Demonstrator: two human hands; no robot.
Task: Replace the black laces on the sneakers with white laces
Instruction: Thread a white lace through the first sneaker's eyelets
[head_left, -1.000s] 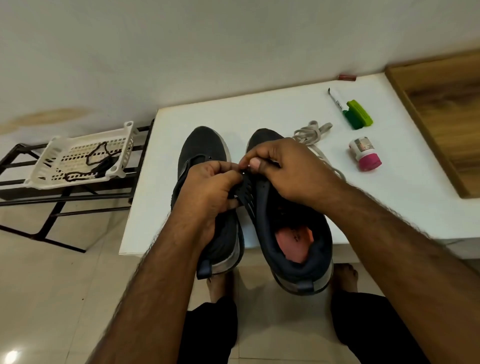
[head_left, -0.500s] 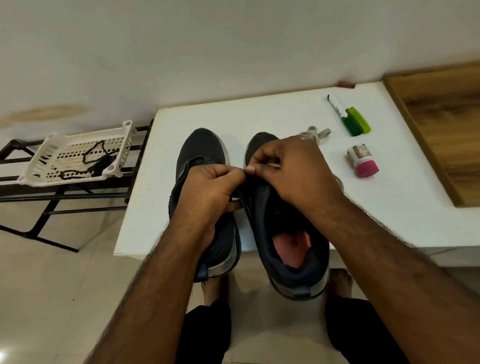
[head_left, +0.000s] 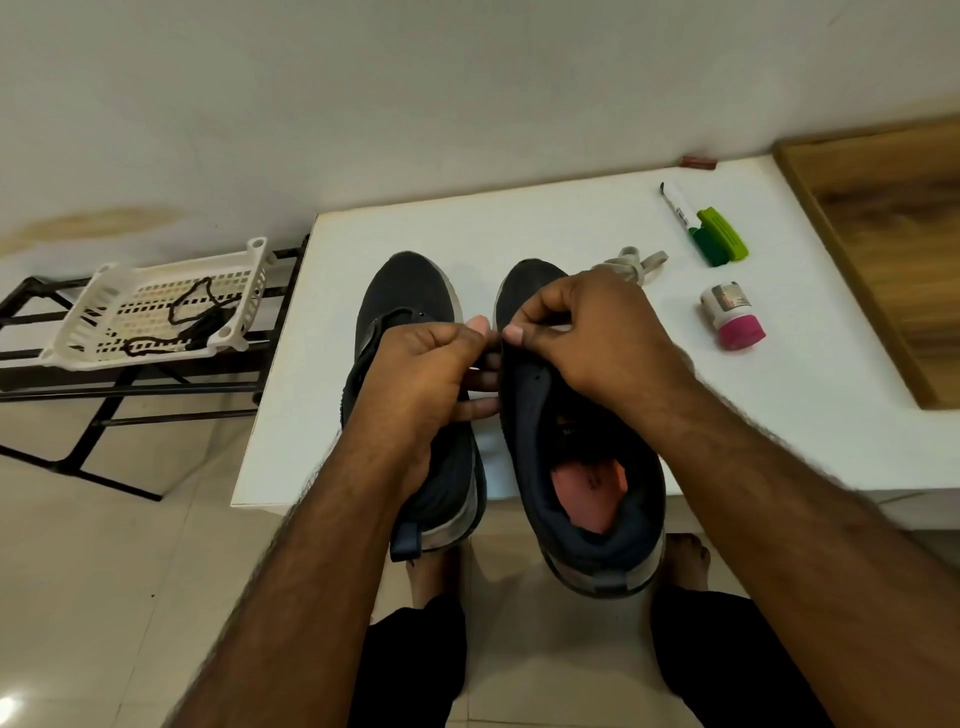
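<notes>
Two dark sneakers stand side by side on the white table (head_left: 571, 208), heels toward me. Neither the left sneaker (head_left: 410, 291) nor the right sneaker (head_left: 576, 467), with its pink insole, shows a lace. My left hand (head_left: 415, 379) grips the right sneaker's left eyelet edge, fingers curled under it. My right hand (head_left: 587, 332) pinches thumb to forefinger at the same edge, on the end of the white lace as far as I can tell. That lace's bundle (head_left: 639, 262) lies just behind this hand. Black laces (head_left: 192, 317) lie in the white basket (head_left: 104, 280).
The basket sits on a black metal rack (head_left: 130, 395) left of the table. A white marker (head_left: 678, 205), a green clip (head_left: 719, 236) and a small pink-capped bottle (head_left: 732, 317) lie at the table's right. A wooden board (head_left: 893, 249) borders the far right. My bare feet are below.
My two thumbs, pressed together before, now sit slightly apart at the eyelet edge. My left hand's fingers have slid under that edge.
</notes>
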